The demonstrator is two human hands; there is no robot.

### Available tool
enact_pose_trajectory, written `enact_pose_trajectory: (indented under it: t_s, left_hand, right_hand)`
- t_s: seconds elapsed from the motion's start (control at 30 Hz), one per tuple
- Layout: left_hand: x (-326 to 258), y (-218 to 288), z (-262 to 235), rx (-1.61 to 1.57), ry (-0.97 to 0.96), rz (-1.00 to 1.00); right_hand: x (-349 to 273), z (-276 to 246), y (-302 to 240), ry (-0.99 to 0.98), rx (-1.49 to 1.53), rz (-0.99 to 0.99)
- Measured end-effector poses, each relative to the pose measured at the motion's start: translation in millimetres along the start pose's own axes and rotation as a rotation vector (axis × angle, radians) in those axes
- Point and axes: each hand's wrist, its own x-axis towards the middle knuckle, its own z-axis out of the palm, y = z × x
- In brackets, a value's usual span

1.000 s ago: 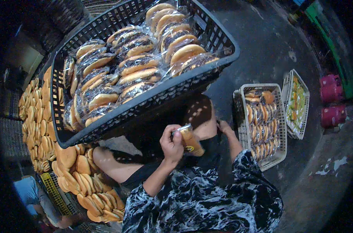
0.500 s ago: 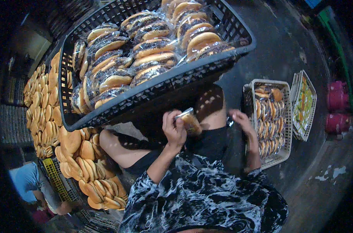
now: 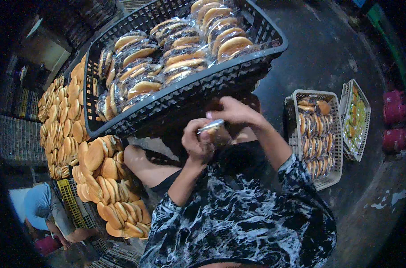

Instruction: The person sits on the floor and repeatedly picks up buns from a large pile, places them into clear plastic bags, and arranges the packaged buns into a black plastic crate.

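Note:
My left hand (image 3: pixel 198 142) is closed around a small tan packet in shiny clear plastic (image 3: pixel 218 134), held over my lap; it looks like a wrapped bun, but blur hides the detail. Just above it, my right hand (image 3: pixel 235 110) reaches across below the rim of the black crate (image 3: pixel 192 85). Its fingers are blurred and partly in shadow, so I cannot see whether they grip anything. In that crate, rows of round buns with a dark filling (image 3: pixel 140 71) lie in clear wrapping.
Heaps of unwrapped buns (image 3: pixel 96 156) spread along the left. A pale crate (image 3: pixel 337 147) of wrapped buns stands at right, beside another holding green and orange packets (image 3: pixel 355 120). Pink-red containers (image 3: pixel 394 140) are at far right. Another person (image 3: pixel 40 203) bends at lower left beside a yellow crate (image 3: pixel 69 194).
My right hand has moved left from beside the pale crate to just above my left hand. The packet stays in my left hand. The view has shifted slightly; the other person has bent further into view.

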Motion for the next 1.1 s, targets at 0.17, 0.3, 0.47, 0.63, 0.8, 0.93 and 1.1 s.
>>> enact_pose_trajectory:
  t_s: [0.17, 0.3, 0.47, 0.63, 0.8, 0.93, 1.1]
  left_hand:
    - [55.5, 9.5, -4.7, 0.116, 0.098, 0.017]
    - [178.9, 34.7, -8.7, -0.376, 0.220, 0.303]
    - [328.1, -34.5, -32.6, 1.068, 0.179, 0.970]
    - [245.2, -11.5, 103.1, 0.527, -0.812, -0.036]
    - [210.3, -59.3, 137.0, 0.705, -0.920, 0.391]
    - [203.2, 6.7, 90.1, 0.394, -0.697, 0.433]
    - [143.4, 51.7, 8.6, 0.037, -0.795, 0.857]
  right_hand:
    - [-34.6, 13.3, -86.7, 0.350, 0.206, -0.355]
    - [-39.4, -3.5, -64.0, 0.434, 0.289, -0.319]
    - [-65.2, 7.6, -4.9, 0.159, 0.607, -0.291]
    - [-97.2, 40.8, 61.6, 0.130, 0.852, -0.057]
    - [-102.1, 65.1, 37.6, 0.197, 0.612, -0.041]
    - [-113.5, 47.8, 41.3, 0.306, 0.809, -0.133]
    - [-108.2, 11.3, -8.0, 0.231, 1.886, -0.677]
